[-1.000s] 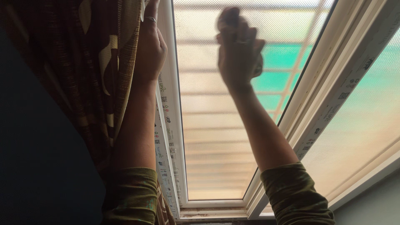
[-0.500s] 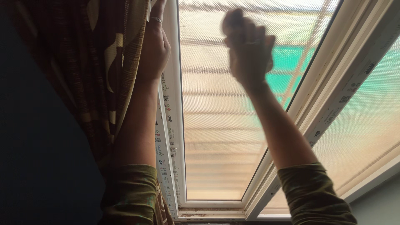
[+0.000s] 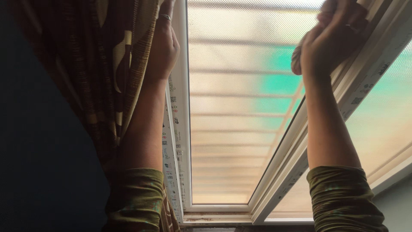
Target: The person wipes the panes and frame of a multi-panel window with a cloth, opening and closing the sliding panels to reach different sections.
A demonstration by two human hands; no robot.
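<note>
A small bunched cloth (image 3: 297,58) sits in the upper right of the frame, gripped in the right hand (image 3: 330,41), whose fingers are curled shut around it where the mesh screen (image 3: 234,111) meets the white sash (image 3: 296,146). The left hand (image 3: 163,47), upper centre-left, lies with fingers extended against the white frame (image 3: 179,129), pressing back the brown patterned curtain (image 3: 107,77) beside it; it grips nothing visible. Frosted glass (image 3: 377,124) fills the right edge.
</note>
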